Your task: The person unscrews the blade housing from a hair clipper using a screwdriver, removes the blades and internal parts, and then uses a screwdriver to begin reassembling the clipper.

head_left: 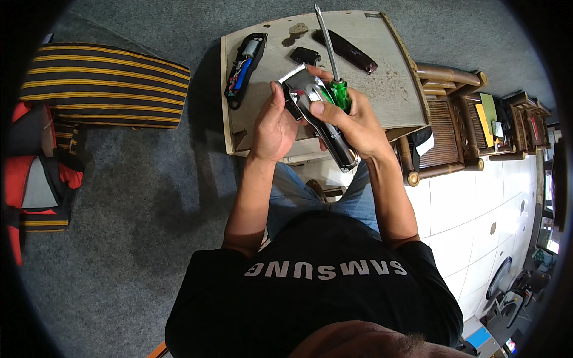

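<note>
Above the front of the small table I hold a silver and black hair clipper (pixel 314 97), its blade end tilted up to the left. My left hand (pixel 271 132) supports the blade end, thumb raised at its side and fingers partly hidden underneath. Wrapped round the body, my right hand (pixel 364 125) presses its thumb on the clipper's face. That same hand also keeps a screwdriver (pixel 339 92) with a green handle, its shaft pointing away from me. Beyond lie an opened clipper half (pixel 243 70) with motor and wires, a small black part (pixel 305 56) and a dark housing cover (pixel 347 51).
The pale table (pixel 391 89) has dark stains and scattered bits. Bamboo chairs (pixel 441 128) stand to the right, one bearing a yellow folder (pixel 484 125). A striped cushion (pixel 113 83) and a red and black bag (pixel 45 179) lie at the left on grey carpet (pixel 143 238).
</note>
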{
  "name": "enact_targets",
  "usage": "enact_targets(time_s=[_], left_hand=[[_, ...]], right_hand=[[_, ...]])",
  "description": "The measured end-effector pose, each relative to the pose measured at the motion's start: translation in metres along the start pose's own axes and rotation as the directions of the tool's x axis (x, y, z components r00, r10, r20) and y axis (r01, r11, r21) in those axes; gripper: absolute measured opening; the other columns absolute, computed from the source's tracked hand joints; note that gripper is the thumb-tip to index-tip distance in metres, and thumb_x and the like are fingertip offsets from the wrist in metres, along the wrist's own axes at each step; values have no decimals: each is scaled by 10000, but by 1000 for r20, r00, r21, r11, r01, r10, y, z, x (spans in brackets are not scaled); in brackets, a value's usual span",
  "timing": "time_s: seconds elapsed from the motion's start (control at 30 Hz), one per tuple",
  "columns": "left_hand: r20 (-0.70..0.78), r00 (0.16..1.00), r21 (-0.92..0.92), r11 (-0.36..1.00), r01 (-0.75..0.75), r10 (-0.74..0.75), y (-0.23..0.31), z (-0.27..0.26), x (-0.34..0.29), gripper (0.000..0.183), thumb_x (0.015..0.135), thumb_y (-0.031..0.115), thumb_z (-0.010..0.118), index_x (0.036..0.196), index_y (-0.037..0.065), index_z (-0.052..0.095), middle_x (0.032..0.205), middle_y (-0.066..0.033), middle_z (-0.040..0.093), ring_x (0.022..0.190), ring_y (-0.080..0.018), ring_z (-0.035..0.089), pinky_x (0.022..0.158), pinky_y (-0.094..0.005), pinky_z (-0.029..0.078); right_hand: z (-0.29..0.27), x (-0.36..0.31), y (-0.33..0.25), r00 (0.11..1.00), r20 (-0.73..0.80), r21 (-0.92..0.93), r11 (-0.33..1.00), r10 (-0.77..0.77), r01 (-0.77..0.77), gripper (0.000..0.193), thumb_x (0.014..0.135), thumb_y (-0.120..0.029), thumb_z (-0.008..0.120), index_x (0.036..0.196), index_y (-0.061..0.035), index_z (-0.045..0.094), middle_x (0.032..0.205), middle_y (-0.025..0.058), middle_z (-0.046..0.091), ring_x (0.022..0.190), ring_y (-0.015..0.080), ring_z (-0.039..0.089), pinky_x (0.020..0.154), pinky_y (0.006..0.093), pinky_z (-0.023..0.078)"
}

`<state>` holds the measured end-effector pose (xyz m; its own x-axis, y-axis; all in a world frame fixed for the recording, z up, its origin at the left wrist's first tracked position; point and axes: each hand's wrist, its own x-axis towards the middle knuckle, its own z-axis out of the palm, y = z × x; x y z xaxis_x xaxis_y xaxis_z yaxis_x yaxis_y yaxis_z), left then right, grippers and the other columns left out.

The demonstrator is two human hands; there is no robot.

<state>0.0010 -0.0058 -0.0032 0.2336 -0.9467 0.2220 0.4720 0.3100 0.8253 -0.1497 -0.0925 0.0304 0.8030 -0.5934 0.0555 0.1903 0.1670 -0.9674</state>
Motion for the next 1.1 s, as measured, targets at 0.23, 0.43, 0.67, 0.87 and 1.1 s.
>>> enact_targets(time_s=[0.23,0.43,0.67,0.87,1.1], left_hand=[[-32,999,-23,1000,-4,4,-1,-1,-2,631,1135,540,272,1492,75,508,1353,-84,661,1272,-193,626,1057,-427,490],[2,1000,-7,1000,-24,24,0,-2,-1,625,1135,537,276,1485,75,511,1367,-90,656,1275,-200,627,1053,-427,496],[-37,999,-16,1000,-11,11,4,7,-2,641,1132,545,286,1496,64,504,1375,-89,654,1265,-198,630,1031,-402,501],[-32,998,-10,999,-45,44,6,12,3,668,1130,563,300,1511,58,514,1337,-64,664,1144,-126,649,804,-274,494],[-72,997,20,1000,-15,16,3,8,-1,643,1141,535,302,1509,54,517,1313,-45,668,1062,-97,648,712,-247,462]], right_hand=[[1,0,-2,1000,16,-44,999,5,-4,724,943,-274,752,1551,-6,464,863,101,718,556,120,613,491,266,513],[-2,-1,1,1000,4,-78,997,15,-15,662,931,-293,779,1471,23,561,981,24,674,862,97,578,813,256,478],[0,-2,-2,999,-18,-29,999,40,-41,649,931,-301,773,1441,50,577,919,24,674,818,82,610,744,263,525],[3,-3,-8,989,-62,-17,990,137,-138,656,933,-303,757,1469,22,560,804,32,657,585,74,585,463,263,502],[0,-5,-6,994,-25,0,995,102,-102,660,942,-301,743,1500,-8,548,792,19,650,586,71,578,479,262,507]])
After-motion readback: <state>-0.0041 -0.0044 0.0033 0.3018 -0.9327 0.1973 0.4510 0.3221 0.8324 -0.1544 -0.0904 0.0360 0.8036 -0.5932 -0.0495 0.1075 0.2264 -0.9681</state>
